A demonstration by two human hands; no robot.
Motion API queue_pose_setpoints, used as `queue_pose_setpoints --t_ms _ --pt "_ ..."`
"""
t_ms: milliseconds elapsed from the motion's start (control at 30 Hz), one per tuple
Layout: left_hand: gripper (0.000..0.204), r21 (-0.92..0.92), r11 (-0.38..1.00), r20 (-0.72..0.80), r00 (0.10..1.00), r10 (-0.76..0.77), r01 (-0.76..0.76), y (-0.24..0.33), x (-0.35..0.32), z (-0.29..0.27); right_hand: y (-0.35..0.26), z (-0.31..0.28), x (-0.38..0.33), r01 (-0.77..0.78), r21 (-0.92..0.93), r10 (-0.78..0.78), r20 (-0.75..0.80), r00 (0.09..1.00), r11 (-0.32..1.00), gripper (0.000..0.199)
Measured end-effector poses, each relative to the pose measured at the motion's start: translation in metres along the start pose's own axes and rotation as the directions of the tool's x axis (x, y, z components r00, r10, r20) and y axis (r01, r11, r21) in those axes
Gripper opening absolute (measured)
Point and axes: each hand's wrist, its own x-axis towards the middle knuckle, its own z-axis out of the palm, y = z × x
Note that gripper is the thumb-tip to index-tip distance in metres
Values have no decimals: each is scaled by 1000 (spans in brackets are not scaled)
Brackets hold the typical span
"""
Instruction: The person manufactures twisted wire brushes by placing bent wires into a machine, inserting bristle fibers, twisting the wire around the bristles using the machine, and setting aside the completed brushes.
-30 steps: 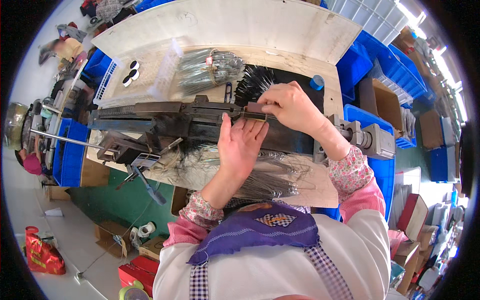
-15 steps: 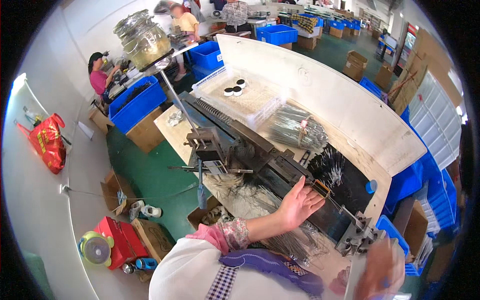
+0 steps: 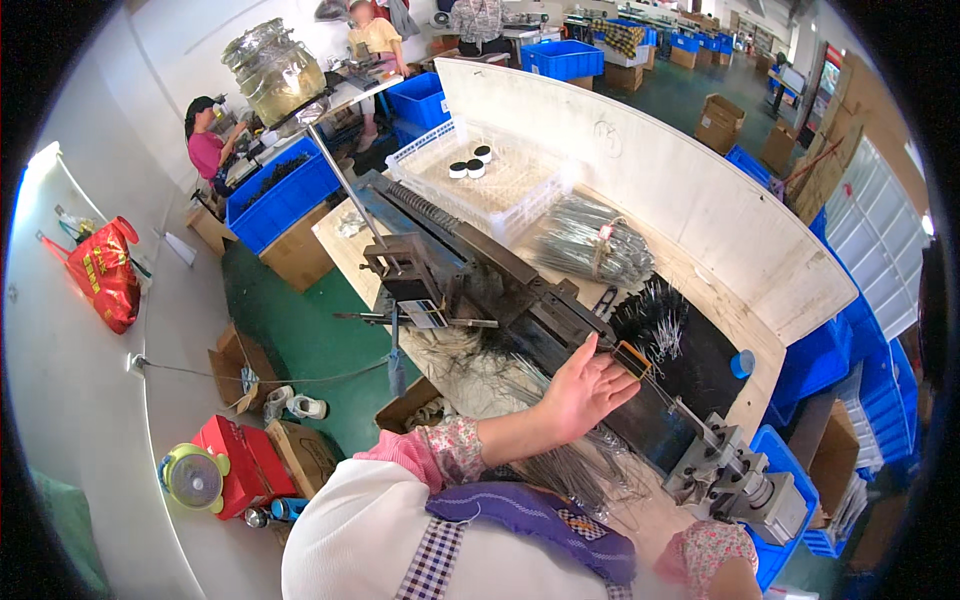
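"What does the small block (image 3: 632, 360) look like?"

"A short rectangle, dark in the middle, with bright orange-yellow edges. It sits at a slant in this view."

"Where is it?"

"At the long dark machine (image 3: 520, 290), toward its right-hand end. A slim rod (image 3: 693, 418) reaches toward it from the grey metal clamp (image 3: 715, 470)."

"And the left hand (image 3: 583, 398)?"

"Just beside the block, on the near side, with the fingertips closest. I can't tell whether they touch it."

"Is that hand gripping anything?"

"Nothing that I can see. The palm shows, and the thumb stands wide from the fingers."

"The right hand?"

"Out of sight, so I can't tell its grip. Only its flowered cuff (image 3: 718, 550) and some forearm show."

"Anything close by?"

"Loose wires (image 3: 575, 470) on the near side, a tied wire bundle (image 3: 600, 245) beyond."
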Motion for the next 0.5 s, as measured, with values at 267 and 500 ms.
queue_pose_setpoints --t_ms 267,500 --pt "68 -3 1000 -12 1000 9 -9 -4 -7 1 -6 22 19 -7 371 14 -18 1000 929 16" --pt "57 -98 991 -279 953 -118 94 -14 6 -5 -10 43 37 -94 598 130 -16 991 796 21"
